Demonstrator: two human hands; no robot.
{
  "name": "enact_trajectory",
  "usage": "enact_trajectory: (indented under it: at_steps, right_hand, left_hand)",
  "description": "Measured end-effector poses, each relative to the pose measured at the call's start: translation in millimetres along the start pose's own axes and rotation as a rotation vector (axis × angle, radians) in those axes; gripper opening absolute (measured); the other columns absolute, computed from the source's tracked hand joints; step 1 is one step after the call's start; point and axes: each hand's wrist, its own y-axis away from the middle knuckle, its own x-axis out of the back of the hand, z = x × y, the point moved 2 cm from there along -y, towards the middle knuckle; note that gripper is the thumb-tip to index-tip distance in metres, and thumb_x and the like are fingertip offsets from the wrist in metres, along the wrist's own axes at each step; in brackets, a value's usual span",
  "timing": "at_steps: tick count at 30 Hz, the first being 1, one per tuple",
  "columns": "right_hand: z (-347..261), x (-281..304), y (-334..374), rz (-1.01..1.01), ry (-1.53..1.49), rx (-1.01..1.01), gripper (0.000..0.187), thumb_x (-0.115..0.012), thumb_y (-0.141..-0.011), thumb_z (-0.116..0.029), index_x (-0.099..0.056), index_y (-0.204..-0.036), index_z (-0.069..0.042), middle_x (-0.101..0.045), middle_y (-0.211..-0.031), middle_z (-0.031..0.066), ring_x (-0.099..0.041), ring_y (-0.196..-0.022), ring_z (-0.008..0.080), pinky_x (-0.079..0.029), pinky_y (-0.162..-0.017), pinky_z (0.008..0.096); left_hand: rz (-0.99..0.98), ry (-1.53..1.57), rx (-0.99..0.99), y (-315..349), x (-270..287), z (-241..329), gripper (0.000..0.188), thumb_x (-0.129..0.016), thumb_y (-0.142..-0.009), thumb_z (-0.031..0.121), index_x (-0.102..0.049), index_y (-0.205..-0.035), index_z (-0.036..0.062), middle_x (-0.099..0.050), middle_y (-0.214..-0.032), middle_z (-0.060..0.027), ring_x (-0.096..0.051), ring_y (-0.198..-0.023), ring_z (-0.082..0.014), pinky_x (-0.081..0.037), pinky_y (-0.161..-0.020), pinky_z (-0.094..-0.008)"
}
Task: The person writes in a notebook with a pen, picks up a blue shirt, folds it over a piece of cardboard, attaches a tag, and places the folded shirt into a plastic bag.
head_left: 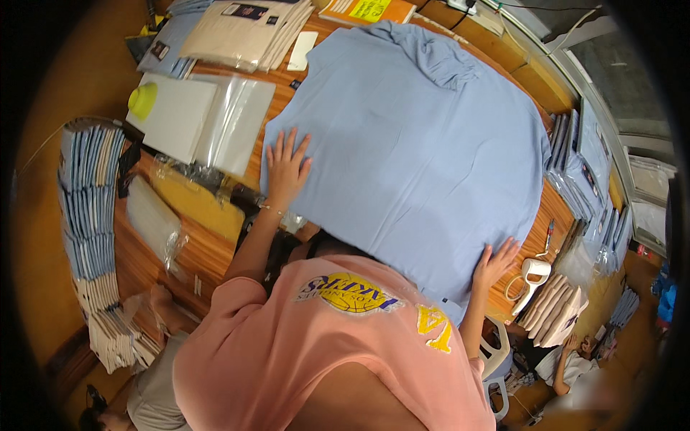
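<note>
Blue shirt (402, 144) laid out on the wood surface (555, 208), right in front of the pink top (237, 359). Spread wide and mostly flat, with a bunched-up bit at the far end and some soft creases.

Left hand (287, 174) on the left edge of the shirt, palm down. Fingers (290, 144) long and spread apart, with no pinch on the cloth. Right hand (494, 267) at the near right edge, palm down too. Fingers there also spread, touching the cloth, with nothing gripped.

To the left of the shirt, clear bags (237, 118) beside a white sheet (172, 118), with a yellow-green thing (142, 100) on its left end. Past those, a pile of cream packs (230, 32) next to a blue pack (167, 50). Close to the far left part of the shirt, a white card (302, 50). Beyond the far end, an orange book (338, 10) with a yellow label.

To the right, a bunch of blue packs (578, 158). Near the right hand, a white tool (533, 276) and a tan ring (507, 291), side by side. Closer in, a cream stack (553, 309).

Far left, a long row of folded clothes (90, 194), blue and cream. Lower right, another person (575, 370) in white, well apart from the shirt.
</note>
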Motion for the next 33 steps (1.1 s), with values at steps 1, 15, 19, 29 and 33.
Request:
enact_trajectory:
  at_steps: [1, 15, 19, 29, 33]
  right_hand:
    - [8, -2, 5, -0.056, -0.014, -0.022, 0.060, -0.041, -0.091, -0.042, -0.026, -0.141, -0.013, -0.017, -0.147, 0.0145, -0.014, -0.136, 0.0318, -0.009, -0.107, 0.0541]
    - [-11, 20, 21, 0.034, -0.174, 0.042, 0.059, -0.046, -0.090, -0.040, -0.028, -0.140, -0.012, -0.021, -0.145, 0.0170, -0.016, -0.135, 0.0335, -0.011, -0.105, 0.0565]
    - [7, 14, 32, 0.004, -0.113, -0.029, 0.060, -0.047, -0.090, -0.040, -0.028, -0.139, -0.012, -0.022, -0.144, 0.0171, -0.018, -0.134, 0.0339, -0.012, -0.105, 0.0566]
    - [23, 8, 45, -0.027, -0.215, -0.065, 0.058, -0.047, -0.090, -0.039, -0.031, -0.137, -0.008, -0.028, -0.141, 0.0172, -0.023, -0.132, 0.0341, -0.016, -0.104, 0.0553]
    - [21, 9, 50, -0.041, -0.165, -0.051, 0.056, -0.047, -0.090, -0.037, -0.033, -0.135, -0.006, -0.029, -0.141, 0.0179, -0.024, -0.131, 0.0341, -0.017, -0.104, 0.0523]
  left_hand:
    - [-0.010, 0.025, 0.016, 9, 0, -2, 0.045, -0.048, -0.089, 0.025, -0.042, -0.132, 0.0131, -0.030, -0.143, -0.0102, -0.023, -0.133, -0.0313, -0.015, -0.106, -0.0531]
    - [0.174, 0.115, -0.137, 7, 0, 14, 0.034, -0.054, -0.084, 0.018, -0.055, -0.117, 0.0105, -0.051, -0.120, -0.0065, -0.046, -0.109, -0.0266, -0.033, -0.094, -0.0402]
    - [0.307, 0.354, -0.076, -2, 3, 9, 0.026, -0.057, -0.082, 0.014, -0.060, -0.108, 0.0085, -0.058, -0.108, -0.0078, -0.051, -0.100, -0.0268, -0.039, -0.088, -0.0380]
    - [0.157, 0.451, 0.001, -30, -12, 15, 0.010, -0.064, -0.077, 0.012, -0.066, -0.085, 0.0055, -0.062, -0.083, -0.0076, -0.060, -0.069, -0.0235, -0.049, -0.062, -0.0302]
    - [0.120, 0.363, -0.027, -33, -5, 20, 0.006, -0.064, -0.075, 0.012, -0.066, -0.079, 0.0075, -0.063, -0.080, -0.0076, -0.060, -0.068, -0.0282, -0.048, -0.062, -0.0372]
